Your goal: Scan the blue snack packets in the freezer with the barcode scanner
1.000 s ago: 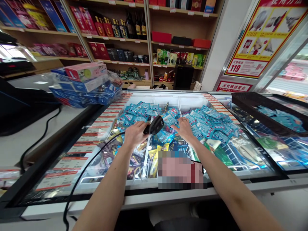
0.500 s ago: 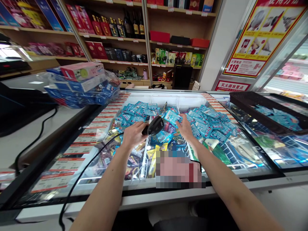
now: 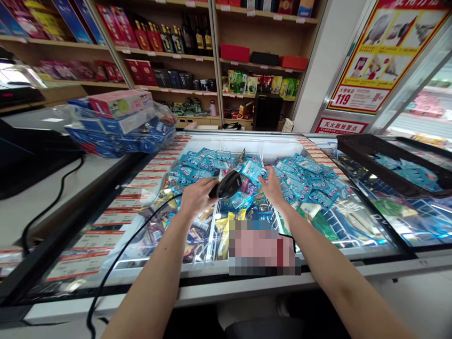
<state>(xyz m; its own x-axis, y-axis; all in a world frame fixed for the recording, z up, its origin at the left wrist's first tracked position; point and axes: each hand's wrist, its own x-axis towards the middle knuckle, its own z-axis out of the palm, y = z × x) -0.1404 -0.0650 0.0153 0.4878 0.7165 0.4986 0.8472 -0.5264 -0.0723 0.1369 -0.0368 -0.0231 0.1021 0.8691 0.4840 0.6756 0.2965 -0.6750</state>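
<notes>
My left hand (image 3: 198, 197) is closed round the handle of a black barcode scanner (image 3: 229, 184), whose head points toward the right. A black cable runs from it down to the lower left. Between the thumb and fingers of my right hand (image 3: 272, 189) is a light-blue packet (image 3: 252, 171), held tilted just in front of the scanner's head. On the glass top of the chest freezer (image 3: 148, 282), similar blue packets lie in a left pile (image 3: 197, 165) and a right pile (image 3: 300, 176). Yellow packages (image 3: 223, 231) and other wrapped goods show below, in white wire baskets.
Plastic-wrapped boxes (image 3: 120, 125) sit at the left beside a dark device. A brown tray (image 3: 356, 155) with more blue packets rests on the right. A blurred-out phone-like item (image 3: 263, 249) lies at the freezer's front edge. Stocked shelves (image 3: 169, 54) stand behind.
Almost nothing differs. Both hands, the scanner and the packet keep nearly the same positions, with only a tiny shift.
</notes>
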